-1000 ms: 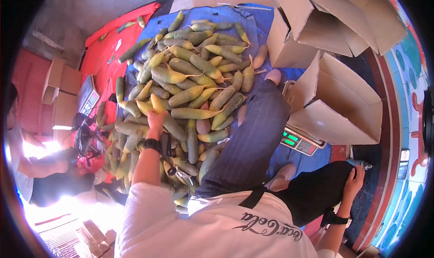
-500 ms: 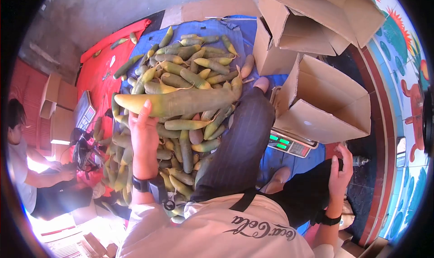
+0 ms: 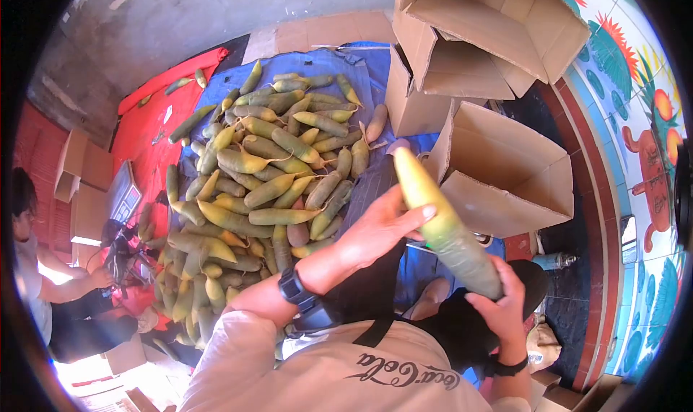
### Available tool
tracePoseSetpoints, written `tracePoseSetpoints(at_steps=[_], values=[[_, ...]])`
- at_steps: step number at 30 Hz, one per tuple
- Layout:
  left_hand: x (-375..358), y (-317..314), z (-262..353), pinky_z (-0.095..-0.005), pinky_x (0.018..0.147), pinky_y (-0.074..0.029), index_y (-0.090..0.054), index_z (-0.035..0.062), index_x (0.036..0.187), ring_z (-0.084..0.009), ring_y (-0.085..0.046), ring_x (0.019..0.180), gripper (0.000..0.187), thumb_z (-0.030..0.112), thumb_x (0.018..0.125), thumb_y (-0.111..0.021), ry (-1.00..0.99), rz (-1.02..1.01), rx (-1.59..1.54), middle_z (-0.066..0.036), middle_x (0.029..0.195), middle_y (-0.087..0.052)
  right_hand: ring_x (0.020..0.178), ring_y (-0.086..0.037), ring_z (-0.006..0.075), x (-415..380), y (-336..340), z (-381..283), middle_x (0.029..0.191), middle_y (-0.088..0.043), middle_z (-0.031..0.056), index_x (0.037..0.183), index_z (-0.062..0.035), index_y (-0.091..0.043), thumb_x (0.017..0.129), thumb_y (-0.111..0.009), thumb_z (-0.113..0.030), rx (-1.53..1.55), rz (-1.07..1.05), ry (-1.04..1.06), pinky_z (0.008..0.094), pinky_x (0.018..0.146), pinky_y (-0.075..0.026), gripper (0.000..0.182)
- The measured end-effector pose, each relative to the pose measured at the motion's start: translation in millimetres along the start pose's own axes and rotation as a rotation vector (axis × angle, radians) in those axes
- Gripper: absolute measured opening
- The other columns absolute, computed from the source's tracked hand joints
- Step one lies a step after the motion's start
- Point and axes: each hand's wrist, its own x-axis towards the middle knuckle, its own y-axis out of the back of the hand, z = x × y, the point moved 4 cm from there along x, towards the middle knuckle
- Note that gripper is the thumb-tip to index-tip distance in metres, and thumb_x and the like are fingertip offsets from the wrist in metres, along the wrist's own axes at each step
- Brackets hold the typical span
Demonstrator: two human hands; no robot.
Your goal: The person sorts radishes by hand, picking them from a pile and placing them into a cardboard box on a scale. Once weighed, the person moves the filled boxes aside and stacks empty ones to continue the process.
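Observation:
A long green radish (image 3: 451, 239), yellowish at its tip and darker green at the thick end, is held slantwise over my lap. My left hand (image 3: 386, 228) grips it near the yellow tip, thumb across its top and the other fingers partly hidden beneath. Around the thick end, my right hand (image 3: 504, 304) is closed with thumb and fingers on either side. To the left lies a large heap of similar green radishes (image 3: 267, 152). An open cardboard box (image 3: 512, 188) stands just beyond the held radish, and the scale under it is mostly hidden.
More cardboard boxes (image 3: 491, 29) are stacked at the back right. Blue sheeting (image 3: 303, 64) and red sheeting (image 3: 148, 134) cover the floor. Another scale (image 3: 126, 195) and a person (image 3: 61, 282) are at the left. A painted tiled wall (image 3: 650, 195) borders the right.
My left hand has carried the radish from above the heap rightward to my lap, turning it steeply. My right hand, empty before, has closed on its thick end.

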Motion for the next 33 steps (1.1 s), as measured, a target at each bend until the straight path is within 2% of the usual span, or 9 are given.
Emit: tracePoseSetpoints(at_steps=[3,5,7,10,15,20,25,27,33], values=[[35,-7,-9,-0.0325,0.094,-0.042,-0.039,-0.0011,0.132,-0.0171,-0.051,0.11,0.051,0.031,0.094,-0.051,-0.258,-0.08,0.368,-0.012,0.122,-0.053,0.097,-0.057,0.0176,1,41,-3,0.106,-0.061,0.0082,0.118,0.0026,-0.054,0.061,-0.076,-0.017,0.051,0.14,-0.093,0.0315,0.088,-0.043,0.063],[52,-8,-7,-0.0373,0.103,-0.034,-0.036,-0.0017,0.134,-0.032,-0.044,0.122,0.059,0.032,0.09,-0.056,-0.392,0.0,0.835,-0.021,0.13,-0.045,0.097,-0.056,0.0176,4,70,3,0.106,-0.06,0.0084,0.119,0.0034,-0.053,0.063,-0.073,-0.019,0.034,0.27,-0.08,0.0314,0.09,-0.042,0.063],[68,-14,-12,-0.0414,0.107,-0.029,-0.036,-0.0004,0.135,-0.0372,-0.033,0.129,0.065,0.033,0.085,-0.061,-0.394,-0.026,0.989,-0.022,0.137,-0.037,0.096,-0.055,0.0178,11,96,3,0.106,-0.06,0.0096,0.12,0.0043,-0.053,0.065,-0.071,-0.018,0.015,0.331,-0.131,0.0309,0.089,-0.042,0.062],[90,-23,-24,-0.0455,0.109,-0.025,-0.037,0.0009,0.135,-0.0362,-0.025,0.134,0.069,0.033,0.081,-0.065,-0.488,-0.013,1.312,-0.02,0.142,-0.031,0.094,-0.056,0.0172,34,125,-4,0.103,-0.06,0.009,0.117,0.0049,-0.054,0.066,-0.071,-0.016,-0.102,0.388,-0.165,0.03,0.086,-0.043,0.058],[107,-25,-44,-0.0498,0.109,-0.022,-0.041,0.001,0.132,-0.0341,-0.021,0.136,0.068,0.029,0.076,-0.068,-0.533,-0.067,1.424,-0.016,0.141,-0.034,0.084,-0.057,0.014,83,154,16,0.091,-0.063,0.0086,0.11,0.0043,-0.058,0.066,-0.071,-0.013,-0.407,0.201,-0.198,0.0293,0.077,-0.046,0.049],[100,-22,-45,-0.049,0.107,-0.026,-0.049,-0.0008,0.123,-0.034,-0.03,0.131,0.058,0.022,0.073,-0.07,-0.514,-0.18,1.354,-0.016,0.123,-0.049,0.078,-0.063,0.0272,138,147,39,0.083,-0.063,0.0182,0.099,0.0006,-0.063,0.066,-0.072,-0.017,-0.597,-0.027,-0.183,0.0341,0.072,-0.048,0.038],[95,-21,-50,-0.0485,0.106,-0.028,-0.05,0.0007,0.121,-0.0352,-0.034,0.128,0.057,0.021,0.072,-0.07,-0.56,-0.222,1.409,-0.015,0.114,-0.05,0.078,-0.064,0.03,182,116,90,0.084,-0.064,0.0203,0.096,0.0004,-0.064,0.069,-0.071,-0.027,-0.606,-0.271,-0.207,0.0374,0.07,-0.048,0.039],[97,-21,-53,-0.0481,0.107,-0.027,-0.049,0.0016,0.122,-0.0348,-0.035,0.127,0.059,0.021,0.071,-0.07,-0.56,-0.197,1.425,-0.015,0.113,-0.05,0.076,-0.064,0.0298,193,95,104,0.083,-0.063,0.0205,0.095,0.0007,-0.064,0.07,-0.07,-0.027,-0.58,-0.417,-0.351,0.0378,0.07,-0.048,0.038],[100,-21,-60,-0.0479,0.108,-0.026,-0.046,0.0028,0.125,-0.0326,-0.033,0.128,0.061,0.023,0.072,-0.069,-0.583,-0.175,1.482,-0.014,0.117,-0.048,0.069,-0.061,0.0214,206,58,138,0.094,-0.065,0.015,0.114,-0.0011,-0.059,0.079,-0.066,-0.021,-0.41,-0.593,-0.53,0.0304,0.058,-0.05,0.041]])
